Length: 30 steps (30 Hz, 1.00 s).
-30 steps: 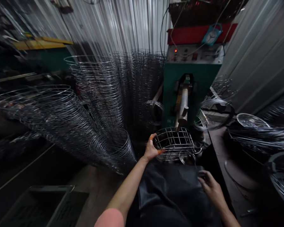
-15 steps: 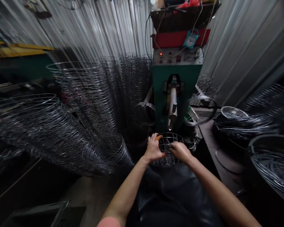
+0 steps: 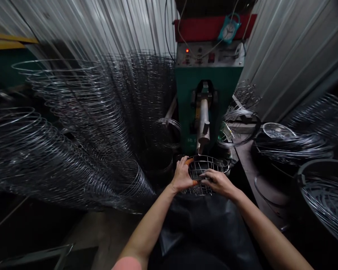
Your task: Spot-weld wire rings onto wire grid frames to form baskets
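A round wire mesh basket point(image 3: 198, 165) sits low in front of my apron, below the electrode arm point(image 3: 204, 125) of a green machine. Its upper rim is close under the arm's tip; whether they touch, I cannot tell. My left hand point(image 3: 182, 176) grips the basket's left side, with orange covers on the thumb and a finger. Over the near right part of the mesh is my right hand point(image 3: 218, 183), its bent fingers and thumb apart. Its fingertips look dark, and no held piece shows between them.
Tall stacks of wire rings point(image 3: 101, 105) lean on the left. The green machine point(image 3: 183, 86) has a red lamp lit and a blue clock point(image 3: 229, 30) above. To the right are wire bundles point(image 3: 301, 146), a dish point(image 3: 278, 130) and a black bucket point(image 3: 312, 168) of wire rings.
My right hand's fingers have loosened from a pinch and spread, and the hand has shifted slightly right. My left hand keeps its grip. The basket's rim appears nearer the arm's tip; the view has tilted down.
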Tool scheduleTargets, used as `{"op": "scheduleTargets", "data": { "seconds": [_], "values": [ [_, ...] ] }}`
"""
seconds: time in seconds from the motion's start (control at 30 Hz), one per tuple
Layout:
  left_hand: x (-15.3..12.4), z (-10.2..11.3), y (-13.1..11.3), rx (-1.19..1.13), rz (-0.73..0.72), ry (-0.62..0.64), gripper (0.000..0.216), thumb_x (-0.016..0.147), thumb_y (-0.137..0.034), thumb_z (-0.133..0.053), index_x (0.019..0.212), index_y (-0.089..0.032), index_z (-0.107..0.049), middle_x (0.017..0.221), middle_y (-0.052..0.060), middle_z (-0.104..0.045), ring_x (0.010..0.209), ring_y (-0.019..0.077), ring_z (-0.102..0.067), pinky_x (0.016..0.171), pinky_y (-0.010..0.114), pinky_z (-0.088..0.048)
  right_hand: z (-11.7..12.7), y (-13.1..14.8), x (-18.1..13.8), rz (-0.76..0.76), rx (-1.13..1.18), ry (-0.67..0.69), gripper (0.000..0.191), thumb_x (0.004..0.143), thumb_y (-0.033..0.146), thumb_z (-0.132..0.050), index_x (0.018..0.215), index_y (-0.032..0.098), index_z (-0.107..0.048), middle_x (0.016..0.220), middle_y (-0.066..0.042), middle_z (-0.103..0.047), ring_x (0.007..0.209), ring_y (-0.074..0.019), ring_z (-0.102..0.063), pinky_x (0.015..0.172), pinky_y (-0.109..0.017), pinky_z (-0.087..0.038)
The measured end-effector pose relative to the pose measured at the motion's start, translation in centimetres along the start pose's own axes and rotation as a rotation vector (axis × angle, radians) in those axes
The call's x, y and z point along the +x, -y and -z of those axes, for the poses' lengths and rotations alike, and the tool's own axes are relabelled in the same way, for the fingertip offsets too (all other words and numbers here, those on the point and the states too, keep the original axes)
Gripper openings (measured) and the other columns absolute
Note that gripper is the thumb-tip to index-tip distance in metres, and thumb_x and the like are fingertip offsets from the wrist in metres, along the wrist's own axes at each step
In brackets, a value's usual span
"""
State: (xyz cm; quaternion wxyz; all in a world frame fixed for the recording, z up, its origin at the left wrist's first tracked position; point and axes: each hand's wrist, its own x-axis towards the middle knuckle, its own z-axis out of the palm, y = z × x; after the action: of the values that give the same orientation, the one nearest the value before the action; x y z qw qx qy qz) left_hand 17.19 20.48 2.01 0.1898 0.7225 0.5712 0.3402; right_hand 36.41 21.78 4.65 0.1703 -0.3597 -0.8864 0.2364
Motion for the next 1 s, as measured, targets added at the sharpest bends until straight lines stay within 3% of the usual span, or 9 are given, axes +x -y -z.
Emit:
{"op": "scheduleTargets", "data": {
  "seconds": [0.1,0.33,0.6,1.0],
  "values": [
    [0.3,0.0,0.0,0.009,0.005,0.029,0.091,0.044,-0.031,-0.081,0.124,-0.016,-0.042,0.136,0.017,-0.035,0.13,0.0358,-0.029,0.108,0.055,-0.02,0.4,-0.2,-0.5,0.027,-0.017,0.037,0.029,0.08,0.022,-0.057,0.109,0.02,-0.059,0.102,-0.006,-0.062,0.09,-0.0172,-0.061,0.075,-0.026,-0.047],
    [0.5,-0.6,0.7,-0.002,-0.005,0.001,0.092,0.045,-0.036,-0.081,0.125,-0.016,-0.041,0.136,0.017,-0.035,0.13,0.0361,-0.03,0.107,0.055,-0.021,-0.8,-1.1,-0.1,0.04,-0.039,-0.042,0.015,0.085,0.024,-0.053,0.094,0.021,-0.064,0.089,-0.004,-0.065,0.079,-0.0153,-0.062,0.068,-0.024,-0.046],
    [1.7,-0.2,1.1,-0.045,-0.023,-0.037,0.089,0.045,-0.033,-0.081,0.124,-0.017,-0.042,0.134,0.018,-0.036,0.129,0.0345,-0.032,0.107,0.054,-0.023,-0.6,-1.6,1.1,0.081,-0.094,-0.127,0.017,0.087,0.023,-0.049,0.089,0.021,-0.065,0.087,-0.004,-0.066,0.078,-0.0145,-0.062,0.066,-0.023,-0.045],
    [2.3,-0.6,0.6,-0.027,0.046,-0.057,0.087,0.046,-0.028,-0.08,0.123,-0.017,-0.041,0.133,0.018,-0.036,0.128,0.0362,-0.031,0.105,0.058,-0.02,-1.1,-1.7,1.2,0.003,-0.159,-0.199,0.018,0.089,0.027,-0.048,0.089,0.022,-0.066,0.088,-0.003,-0.069,0.079,-0.0147,-0.065,0.065,-0.022,-0.044]
  ]
}}
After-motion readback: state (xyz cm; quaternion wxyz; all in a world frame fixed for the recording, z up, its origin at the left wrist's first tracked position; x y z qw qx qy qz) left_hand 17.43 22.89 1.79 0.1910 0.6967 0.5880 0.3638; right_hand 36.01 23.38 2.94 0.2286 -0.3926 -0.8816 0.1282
